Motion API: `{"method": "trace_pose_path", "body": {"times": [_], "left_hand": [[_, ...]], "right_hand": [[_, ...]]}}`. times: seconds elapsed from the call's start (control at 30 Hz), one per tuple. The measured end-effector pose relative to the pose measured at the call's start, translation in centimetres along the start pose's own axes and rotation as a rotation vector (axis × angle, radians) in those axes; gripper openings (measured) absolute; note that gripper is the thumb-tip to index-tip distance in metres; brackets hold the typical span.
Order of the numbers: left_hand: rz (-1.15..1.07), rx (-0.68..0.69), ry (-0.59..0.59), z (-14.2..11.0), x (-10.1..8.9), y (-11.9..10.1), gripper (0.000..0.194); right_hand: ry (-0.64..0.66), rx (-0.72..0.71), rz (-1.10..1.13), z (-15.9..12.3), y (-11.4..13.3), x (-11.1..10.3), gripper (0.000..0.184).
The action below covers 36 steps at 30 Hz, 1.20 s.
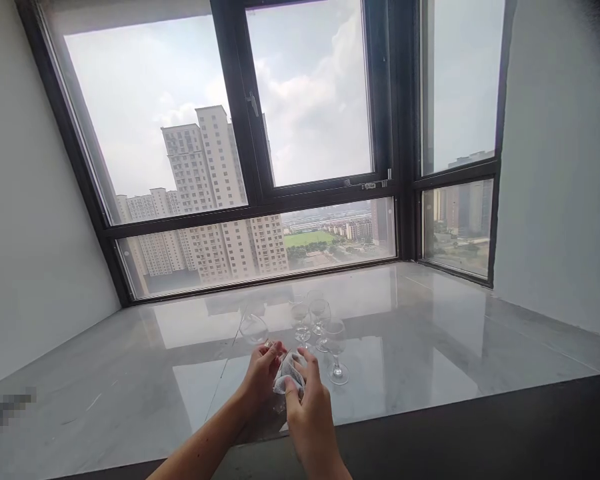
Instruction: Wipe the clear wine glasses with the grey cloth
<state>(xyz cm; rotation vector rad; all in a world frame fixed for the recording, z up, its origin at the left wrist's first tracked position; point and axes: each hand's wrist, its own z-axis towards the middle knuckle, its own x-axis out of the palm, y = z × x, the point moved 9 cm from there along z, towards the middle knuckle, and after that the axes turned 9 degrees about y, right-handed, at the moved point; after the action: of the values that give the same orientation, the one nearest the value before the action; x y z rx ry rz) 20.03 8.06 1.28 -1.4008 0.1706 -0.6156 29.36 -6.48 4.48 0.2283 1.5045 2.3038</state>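
Note:
My left hand (261,371) is closed around the stem of a clear stemmed glass (253,328), whose bowl tilts away to the upper left. In my right hand (311,395) is a bunched pale grey-white cloth (289,375), pinched between thumb and fingers. The cloth is at the foot end of the held glass and hides that end. Just beyond my right hand, a clear stemmed glass (336,341) stands upright on the sill. Several more like it, among them one glass (320,312) and another glass (301,316), stand close together behind.
A glossy grey tiled sill (145,373) spreads under the hands, its front edge dropping to a dark face (460,427). Dark-framed windows (260,212) rise behind, with a handle (251,104). White walls (560,167) close in both sides. A blurred patch lies at far left.

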Motion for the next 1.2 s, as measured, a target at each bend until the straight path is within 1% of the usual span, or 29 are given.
{"method": "trace_pose_path", "body": {"times": [0.07, 0.13, 0.23, 0.3, 0.33, 0.4, 0.43, 0.5, 0.57, 0.6, 0.63, 0.7, 0.77, 0.87, 1.07, 1.2], "left_hand": [[0.142, 0.044, 0.015, 0.1, 0.1, -0.4, 0.046], [0.346, 0.079, 0.052, 0.1, 0.7, -0.8, 0.048], [0.638, 0.13, 0.165, -0.5, 2.6, -1.2, 0.049], [0.752, 0.157, 0.237, -1.0, 3.8, -1.3, 0.046], [0.788, 0.16, 0.259, -1.2, 4.2, -1.3, 0.045], [0.823, 0.155, 0.268, -1.3, 4.4, -1.3, 0.045], [0.827, 0.154, 0.265, -1.2, 4.4, -1.3, 0.045], [0.826, 0.158, 0.253, -1.0, 4.1, -1.2, 0.047], [0.824, 0.158, 0.246, -0.7, 3.9, -1.0, 0.047], [0.823, 0.153, 0.25, -0.6, 3.8, -0.9, 0.046], [0.824, 0.147, 0.256, -0.6, 3.8, -0.7, 0.045], [0.843, 0.131, 0.274, -0.6, 3.8, -0.3, 0.042], [0.883, 0.121, 0.279, -0.6, 3.7, 0.0, 0.039], [0.949, 0.119, 0.273, -0.7, 3.8, 0.1, 0.034], [0.986, 0.117, 0.366, -0.8, 4.9, 0.3, 0.024], [0.976, 0.131, 0.342, -0.9, 4.9, 0.0, 0.018]], "right_hand": [[-0.043, -0.057, 0.001, 0.3, 1.8, -1.8, 0.043], [-0.129, -0.122, 0.005, 0.4, 3.8, -4.3, 0.041], [-0.309, -0.241, -0.048, 0.3, 6.6, -9.0, 0.041], [-0.476, -0.298, -0.109, -0.1, 7.4, -12.7, 0.041], [-0.544, -0.285, -0.152, -0.2, 7.1, -14.4, 0.042], [-0.624, -0.218, -0.243, 0.2, 5.2, -17.3, 0.042], [-0.648, -0.172, -0.289, 0.5, 3.8, -18.5, 0.042], [-0.621, -0.045, -0.4, 1.4, 0.3, -20.1, 0.041], [-0.55, 0.074, -0.527, 2.3, -3.1, -20.6, 0.037], [-0.509, 0.12, -0.593, 2.7, -4.5, -20.5, 0.037], [-0.473, 0.144, -0.654, 2.9, -5.4, -20.3, 0.037], [-0.408, 0.164, -0.775, 3.2, -6.4, -19.4, 0.037], [-0.376, 0.175, -0.873, 3.3, -6.4, -18.7, 0.037], [-0.374, 0.19, -0.95, 3.1, -5.9, -18.1, 0.036], [-0.369, 0.217, -0.968, 3.0, -5.6, -18.0, 0.033], [-0.371, 0.209, -0.97, 2.9, -5.6, -17.9, 0.032]]}}
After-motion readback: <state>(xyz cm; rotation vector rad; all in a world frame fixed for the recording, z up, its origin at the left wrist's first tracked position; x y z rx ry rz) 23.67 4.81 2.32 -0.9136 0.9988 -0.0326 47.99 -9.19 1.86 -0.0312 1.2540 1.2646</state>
